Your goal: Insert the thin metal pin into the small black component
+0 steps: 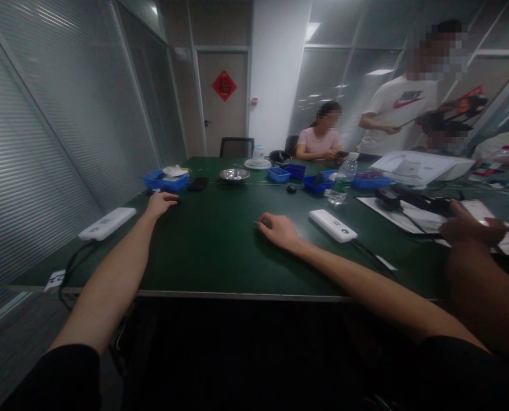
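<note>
On the left side of the green table (224, 251), my left hand (161, 204) has its fingers closed together over a small dark thing at their tips, too blurred to name. Just beyond that hand are a blue basket (166, 181) holding white and other items and a dark flat phone-like object (198, 184). My right hand (279, 229) rests near the middle of the table, thumb and fingers pinched. A short, thin, pale tip pokes out to the left of those fingers; its kind cannot be made out.
White power-bank-like boxes with black cables lie at left (107, 224) and right (333, 226). Farther back are a metal bowl (234, 175), blue trays (279, 174) and a water bottle (343, 180). Another person's hand (472, 222) holds a phone at right; other people are beyond.
</note>
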{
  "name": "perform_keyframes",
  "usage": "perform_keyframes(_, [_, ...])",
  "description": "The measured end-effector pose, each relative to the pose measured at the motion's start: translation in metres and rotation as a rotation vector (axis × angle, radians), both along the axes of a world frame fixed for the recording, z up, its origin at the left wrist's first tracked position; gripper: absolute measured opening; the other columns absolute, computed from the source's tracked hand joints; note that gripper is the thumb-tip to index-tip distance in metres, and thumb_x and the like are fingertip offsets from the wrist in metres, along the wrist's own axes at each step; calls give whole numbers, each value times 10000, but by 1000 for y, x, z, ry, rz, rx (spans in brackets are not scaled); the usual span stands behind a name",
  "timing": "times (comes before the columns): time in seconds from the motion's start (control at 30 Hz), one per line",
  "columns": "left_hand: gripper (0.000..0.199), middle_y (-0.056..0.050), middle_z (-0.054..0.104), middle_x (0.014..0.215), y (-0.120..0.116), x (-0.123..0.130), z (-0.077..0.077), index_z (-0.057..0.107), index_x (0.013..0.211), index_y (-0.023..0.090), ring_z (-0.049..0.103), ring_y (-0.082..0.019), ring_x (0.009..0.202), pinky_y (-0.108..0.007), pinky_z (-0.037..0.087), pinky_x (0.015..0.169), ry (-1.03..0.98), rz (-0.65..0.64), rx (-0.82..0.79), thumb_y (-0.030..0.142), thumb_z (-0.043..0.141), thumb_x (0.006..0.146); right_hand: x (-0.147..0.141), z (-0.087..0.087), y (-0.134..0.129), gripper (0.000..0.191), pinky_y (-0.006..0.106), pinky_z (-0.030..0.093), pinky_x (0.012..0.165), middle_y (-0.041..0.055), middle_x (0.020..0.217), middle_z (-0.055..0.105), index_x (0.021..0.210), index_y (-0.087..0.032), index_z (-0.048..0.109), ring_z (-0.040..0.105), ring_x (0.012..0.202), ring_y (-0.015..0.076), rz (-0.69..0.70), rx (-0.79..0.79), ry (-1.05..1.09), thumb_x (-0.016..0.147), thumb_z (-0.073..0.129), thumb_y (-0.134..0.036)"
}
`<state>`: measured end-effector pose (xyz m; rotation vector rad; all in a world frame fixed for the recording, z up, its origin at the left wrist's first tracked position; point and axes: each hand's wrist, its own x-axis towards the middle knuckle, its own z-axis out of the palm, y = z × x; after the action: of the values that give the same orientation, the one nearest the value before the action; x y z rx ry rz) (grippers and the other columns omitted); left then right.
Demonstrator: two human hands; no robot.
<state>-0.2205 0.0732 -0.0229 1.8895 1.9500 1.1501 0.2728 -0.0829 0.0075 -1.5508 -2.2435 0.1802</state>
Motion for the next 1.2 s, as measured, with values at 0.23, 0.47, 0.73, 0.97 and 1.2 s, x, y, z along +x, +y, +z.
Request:
perform_keyframes(0.23, [248, -111, 788, 1080, -4, 3, 2, 838, 980, 186, 727, -291, 1046, -408, 536, 1031, 41, -20, 64, 225, 795, 740, 1, 0, 0, 295, 259, 461, 718, 48, 1058, 770, 1180, -269, 707, 698, 899, 204, 21, 0, 6, 1009, 537, -440])
perform_keyframes(0.47, [168, -85, 780, 1085, -8, 8, 4, 838, 910, 215, 711, -280, 1059, -395, 516, 1060, 88, -39, 96, 202, 753, 766, 0, 1, -2, 298, 259, 466, 725, 51, 1057, 769, 1180, -266, 708, 698, 899, 205, 14, -8, 14, 1005, 542, -441])
perform_keyframes(0.73, [344, -109, 752, 1140, -9, 13, 4, 809, 1088, 183, 717, -271, 1018, -389, 549, 1008, 124, -56, 119, 163, 759, 748, 1, 2, -2, 293, 256, 468, 726, 51, 1049, 770, 1182, -263, 710, 699, 895, 203, 23, -9, 14, 1012, 537, -429])
perform_keyframes(0.97, [447, -131, 779, 1095, -5, 12, 4, 778, 1170, 141, 733, -276, 1018, -395, 557, 1000, 22, -55, 59, 136, 747, 724, 1, 3, -1, 293, 262, 469, 724, 50, 1063, 770, 1186, -269, 710, 699, 905, 211, 20, -20, 5, 1011, 540, -432])
perform_keyframes(1.2, [437, -114, 796, 1013, -6, 15, 6, 779, 1150, 141, 749, -260, 986, -395, 568, 987, -38, -57, 24, 114, 718, 718, 1, 2, -2, 294, 263, 478, 749, 51, 1070, 773, 1188, -268, 708, 703, 921, 213, 22, -11, 8, 1008, 546, -433])
